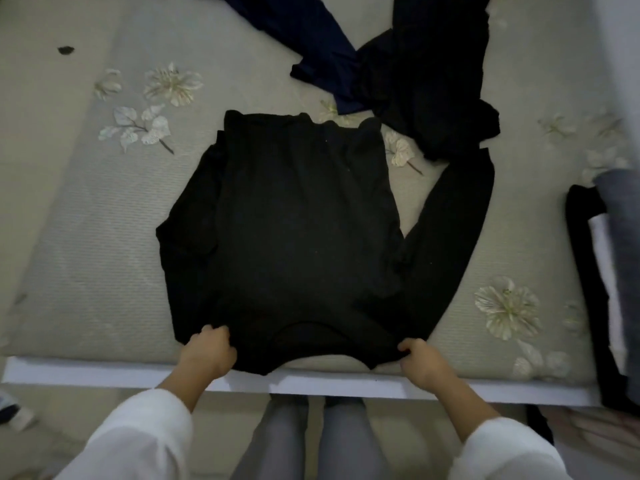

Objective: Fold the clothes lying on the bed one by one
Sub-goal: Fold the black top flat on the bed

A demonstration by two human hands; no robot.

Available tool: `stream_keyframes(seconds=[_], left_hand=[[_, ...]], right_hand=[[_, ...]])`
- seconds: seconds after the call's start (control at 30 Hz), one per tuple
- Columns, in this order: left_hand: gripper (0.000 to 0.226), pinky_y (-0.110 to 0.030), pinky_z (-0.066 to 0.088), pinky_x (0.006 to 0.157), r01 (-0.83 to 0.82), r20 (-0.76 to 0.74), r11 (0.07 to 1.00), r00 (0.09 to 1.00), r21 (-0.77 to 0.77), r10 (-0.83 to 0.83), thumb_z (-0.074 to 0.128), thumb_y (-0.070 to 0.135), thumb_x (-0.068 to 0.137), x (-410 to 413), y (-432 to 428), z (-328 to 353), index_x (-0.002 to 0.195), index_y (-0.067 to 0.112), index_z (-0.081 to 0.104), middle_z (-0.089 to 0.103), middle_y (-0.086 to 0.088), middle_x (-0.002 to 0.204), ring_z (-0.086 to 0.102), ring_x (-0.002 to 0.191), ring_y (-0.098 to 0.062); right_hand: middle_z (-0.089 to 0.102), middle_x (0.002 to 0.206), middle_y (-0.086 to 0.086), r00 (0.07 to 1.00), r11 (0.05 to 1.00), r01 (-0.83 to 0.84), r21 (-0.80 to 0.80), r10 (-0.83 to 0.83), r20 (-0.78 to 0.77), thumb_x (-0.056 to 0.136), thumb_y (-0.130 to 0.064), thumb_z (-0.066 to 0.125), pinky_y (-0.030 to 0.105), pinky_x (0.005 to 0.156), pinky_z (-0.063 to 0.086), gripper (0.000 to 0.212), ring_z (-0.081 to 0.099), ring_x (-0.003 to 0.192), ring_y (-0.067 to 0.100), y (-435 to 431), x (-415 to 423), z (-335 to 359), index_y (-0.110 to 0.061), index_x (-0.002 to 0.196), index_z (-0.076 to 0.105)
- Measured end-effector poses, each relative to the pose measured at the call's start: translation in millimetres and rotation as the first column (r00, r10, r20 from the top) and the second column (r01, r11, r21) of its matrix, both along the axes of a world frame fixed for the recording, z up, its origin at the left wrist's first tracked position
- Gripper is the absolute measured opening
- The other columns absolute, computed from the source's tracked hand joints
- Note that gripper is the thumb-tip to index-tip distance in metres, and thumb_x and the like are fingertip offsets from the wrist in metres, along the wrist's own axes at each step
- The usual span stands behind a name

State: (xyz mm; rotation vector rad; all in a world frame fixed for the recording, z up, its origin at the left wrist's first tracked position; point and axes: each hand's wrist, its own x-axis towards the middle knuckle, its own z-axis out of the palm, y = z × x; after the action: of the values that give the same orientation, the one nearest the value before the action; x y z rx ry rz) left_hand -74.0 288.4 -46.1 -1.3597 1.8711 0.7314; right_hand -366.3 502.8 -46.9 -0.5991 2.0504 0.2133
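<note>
The black shirt (pixel 294 220) lies flat on the bed (pixel 86 237), one sleeve stretched out at its right side. The left hand (pixel 207 351) and the right hand (pixel 427 363) both grasp its near edge (fingers curled into the cloth). Beyond the shirt lie a navy garment (pixel 311 46) and a black garment (pixel 433 81).

Single head view, steeply down and forward over the bed (pixel 86 237) edge (close, wide-angle).

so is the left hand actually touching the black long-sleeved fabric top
Touching. The head view shows the left hand with its fingers curled into the near edge of the black long-sleeved fabric top, gripping the cloth.
</note>
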Motion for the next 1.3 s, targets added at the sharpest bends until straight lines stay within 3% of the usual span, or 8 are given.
stream_keyframes(seconds=[0.17,0.37,0.53,0.67,0.83,1.1,1.2,1.3], left_hand=[[0.052,-0.035,0.046,0.093,0.083,-0.299,0.993,0.948,-0.089,-0.107,0.051,0.032,0.093,-47.7,11.8,-22.4,0.142,0.026,0.034,0.039,-0.003,0.135,0.039,0.120,-0.023],[0.046,-0.037,0.048,0.090,0.277,-0.096,0.953,0.959,0.119,-0.267,0.052,0.040,0.092,-70.5,20.2,-35.0,0.134,0.030,0.038,0.043,-0.003,0.126,0.043,0.115,-0.025],[0.029,-0.032,0.054,0.079,0.112,-0.229,0.990,0.969,0.084,-0.090,0.051,0.038,0.094,-116.6,-33.5,-26.6,0.120,0.026,0.056,0.057,0.003,0.107,0.059,0.091,-0.012],[0.048,-0.034,0.047,0.097,-0.042,-0.445,0.969,0.892,-0.244,-0.073,0.050,0.036,0.095,-170.5,-81.0,-37.9,0.140,0.024,0.038,0.034,-0.002,0.143,0.039,0.129,-0.018],[0.058,-0.039,0.011,0.117,0.004,-0.427,0.873,0.871,-0.489,-0.243,0.039,0.040,0.098,-220.2,-152.4,-86.1,0.150,0.019,0.022,0.006,-0.009,0.160,0.004,0.147,-0.024],[0.057,-0.036,0.003,0.119,-0.183,-0.456,0.772,0.877,-0.608,-0.151,0.022,0.042,0.098,-234.6,-192.3,-137.8,0.150,0.019,0.021,0.012,-0.008,0.159,0.003,0.147,-0.018],[0.059,-0.034,0.001,0.120,-0.209,-0.479,0.782,0.868,-0.588,-0.128,0.022,0.041,0.096,-232.0,-190.9,-137.6,0.150,0.019,0.021,0.012,-0.006,0.160,0.002,0.148,-0.014],[0.060,-0.033,-0.001,0.120,-0.227,-0.498,0.786,0.859,-0.575,-0.116,0.022,0.042,0.096,-234.0,-191.7,-136.2,0.152,0.019,0.016,0.009,-0.002,0.160,-0.003,0.147,-0.010]], right_hand=[[0.046,0.133,0.006,0.984,0.971,-0.171,-0.167,0.162,-0.067,0.094,-0.029,0.051,0.033,0.097,0.040,0.045,0.045,0.121,0.024,-26.9,-2.2,-13.7,-0.021,0.138,0.045],[0.042,0.127,0.005,0.910,0.909,-0.415,0.026,0.415,0.022,0.090,-0.031,0.056,0.039,0.095,0.040,0.041,0.043,0.120,0.025,-40.0,6.4,-24.3,-0.020,0.129,0.050],[0.064,0.091,0.000,0.990,0.978,-0.114,-0.174,0.127,0.067,0.090,-0.025,0.056,0.027,0.071,0.046,0.016,0.062,0.089,0.019,-95.7,-44.8,-14.7,-0.017,0.100,0.065],[0.064,0.080,-0.006,0.999,0.933,0.045,-0.357,-0.041,0.017,0.092,-0.021,0.057,0.022,0.064,0.049,0.007,0.062,0.073,0.007,-162.9,-92.5,-12.5,-0.025,0.096,0.062],[0.062,0.076,-0.007,0.986,0.863,0.096,-0.496,-0.151,-0.071,0.094,-0.020,0.054,0.032,0.074,0.053,0.022,0.060,0.074,0.008,-242.3,-147.1,-35.1,-0.018,0.115,0.058],[0.067,0.092,0.008,0.888,0.646,0.313,-0.696,-0.460,-0.028,0.083,-0.043,0.058,0.036,0.078,0.053,0.053,0.065,0.085,0.025,-360.9,-213.9,-88.9,-0.012,0.125,0.049],[0.064,0.059,0.005,0.856,0.617,0.408,-0.673,-0.514,0.047,0.088,-0.028,0.058,0.018,0.041,0.042,0.022,0.057,0.039,0.011,-385.5,-223.5,-101.3,-0.006,0.092,0.057],[0.062,0.058,0.007,0.711,0.446,0.415,-0.793,-0.702,-0.023,0.095,-0.017,0.046,0.019,0.036,0.040,0.014,0.053,0.031,0.010,-396.5,-246.2,-97.5,-0.011,0.085,0.055]])
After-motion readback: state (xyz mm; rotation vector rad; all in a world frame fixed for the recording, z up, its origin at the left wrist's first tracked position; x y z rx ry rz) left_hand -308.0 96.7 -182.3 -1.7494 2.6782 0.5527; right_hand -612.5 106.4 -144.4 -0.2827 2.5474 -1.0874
